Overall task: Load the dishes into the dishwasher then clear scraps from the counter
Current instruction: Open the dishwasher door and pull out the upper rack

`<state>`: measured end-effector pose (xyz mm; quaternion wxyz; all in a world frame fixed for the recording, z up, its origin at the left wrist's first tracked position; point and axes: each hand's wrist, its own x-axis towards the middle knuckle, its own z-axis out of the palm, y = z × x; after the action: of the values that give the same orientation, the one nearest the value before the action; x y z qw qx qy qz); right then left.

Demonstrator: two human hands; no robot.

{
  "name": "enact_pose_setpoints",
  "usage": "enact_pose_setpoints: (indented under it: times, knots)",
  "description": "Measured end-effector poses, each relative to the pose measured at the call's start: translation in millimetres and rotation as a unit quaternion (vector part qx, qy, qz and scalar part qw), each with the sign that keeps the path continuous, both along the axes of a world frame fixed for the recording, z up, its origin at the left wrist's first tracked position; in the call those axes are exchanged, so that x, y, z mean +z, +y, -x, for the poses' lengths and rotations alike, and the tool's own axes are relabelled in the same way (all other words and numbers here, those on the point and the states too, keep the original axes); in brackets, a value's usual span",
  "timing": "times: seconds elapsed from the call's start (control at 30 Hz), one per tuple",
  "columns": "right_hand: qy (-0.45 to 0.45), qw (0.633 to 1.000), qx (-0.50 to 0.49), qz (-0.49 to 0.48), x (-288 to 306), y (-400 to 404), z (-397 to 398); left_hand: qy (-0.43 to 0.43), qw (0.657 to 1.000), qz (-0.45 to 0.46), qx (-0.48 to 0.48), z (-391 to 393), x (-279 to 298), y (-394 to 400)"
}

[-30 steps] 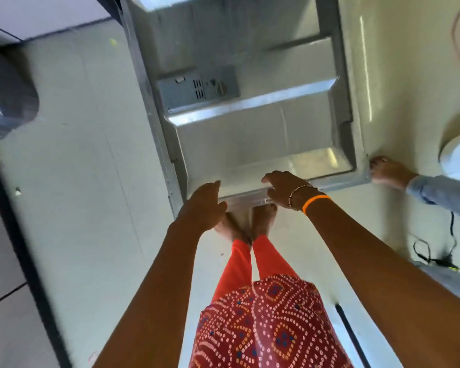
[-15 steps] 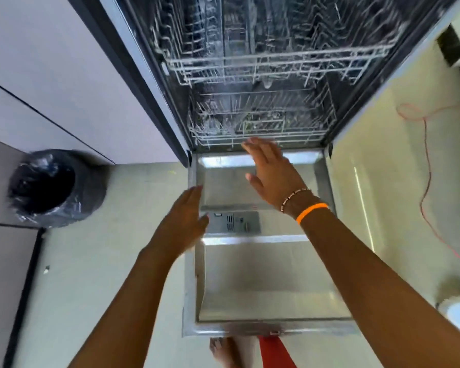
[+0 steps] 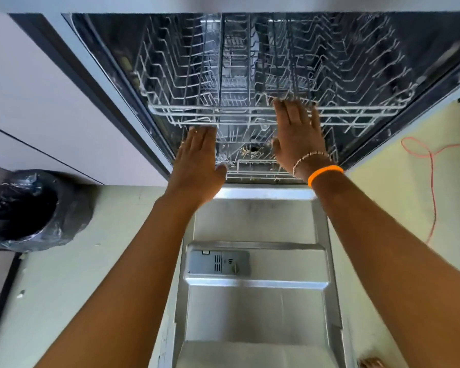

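A dishwasher [image 3: 263, 75] stands open in the middle of the view, its door [image 3: 255, 301] folded flat toward the viewer. Two wire racks show inside, and no dishes can be made out in them. The upper rack [image 3: 197, 83] reaches across the far part of the opening; the lower rack [image 3: 252, 166] sits beneath it, nearer the door hinge.

The left hand [image 3: 197, 163] is flat, fingers straight and together, its fingertips just under the front edge of the upper rack. The right hand [image 3: 298, 134] is also flat with fingers spread, reaching the same front edge farther right; whether it touches the wire is unclear. A bead bracelet and an orange band [image 3: 324, 172] circle the right wrist.

On the left floor stands a bin [image 3: 32, 208] lined with a black bag. A red cord [image 3: 430, 187] trails across the floor on the right.
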<state>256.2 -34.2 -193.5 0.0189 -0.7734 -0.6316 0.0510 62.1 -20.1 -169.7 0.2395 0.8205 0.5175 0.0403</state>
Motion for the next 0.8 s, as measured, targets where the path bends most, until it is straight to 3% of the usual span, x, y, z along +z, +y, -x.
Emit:
enact_pose_setpoints:
  times: [0.17, 0.33, 0.5, 0.6, 0.8]
  knots:
    - [0.009, 0.989, -0.042, -0.139, -13, 11, 5, 0.039, 0.999, -0.036, -0.008, -12, -10, 0]
    - [0.039, 0.981, -0.031, -0.186, -16, -32, 17, 0.09, 0.99, -0.099, -0.045, -8, -14, -15]
    - [0.014, 0.988, -0.01, -0.155, -18, -102, 43, 0.117, 0.988, -0.076, -0.067, 4, -16, -63]
    - [0.039, 0.997, -0.011, -0.065, -8, -145, 61, 0.066, 0.993, -0.076, -0.066, 26, -16, -106]
    - [0.094, 0.993, -0.022, 0.062, 11, -220, 93, 0.076, 0.992, 0.006, -0.097, 63, -4, -180]
